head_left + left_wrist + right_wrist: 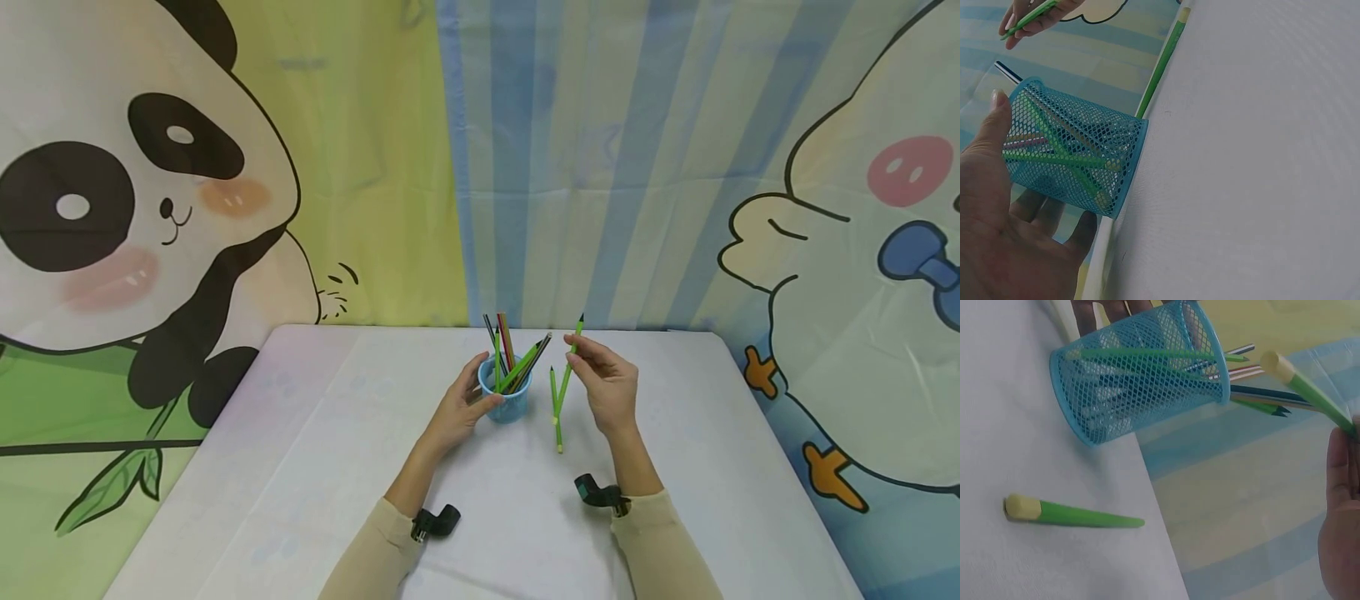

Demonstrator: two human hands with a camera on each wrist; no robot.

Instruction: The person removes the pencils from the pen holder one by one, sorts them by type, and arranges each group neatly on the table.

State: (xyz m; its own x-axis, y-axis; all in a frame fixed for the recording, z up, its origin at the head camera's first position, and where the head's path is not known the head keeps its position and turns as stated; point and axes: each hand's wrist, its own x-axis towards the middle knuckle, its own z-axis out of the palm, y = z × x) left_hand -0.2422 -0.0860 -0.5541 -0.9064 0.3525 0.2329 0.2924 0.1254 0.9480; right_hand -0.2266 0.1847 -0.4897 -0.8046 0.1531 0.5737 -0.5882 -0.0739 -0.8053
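Note:
My left hand (459, 408) holds a light blue mesh pencil cup (513, 408), thumb on its near side and fingers round its far left side. Green pencils (519, 367) and several darker and reddish ones lean inside, points up. To the right of the cup, my right hand (611, 387) pinches a green pencil (568, 367) between thumb and fingers. That pencil stands tilted, dark point up, its pale yellow end down. Another green pencil (1085, 515) lies on the table beside the cup, its yellow end toward me.
The white-covered table (315, 467) reaches back to a hanging cloth with a panda (150, 183) on the left and blue stripes (630, 167) behind the cup. Small black cameras (437, 522) are strapped to both wrists, over beige sleeves (663, 550).

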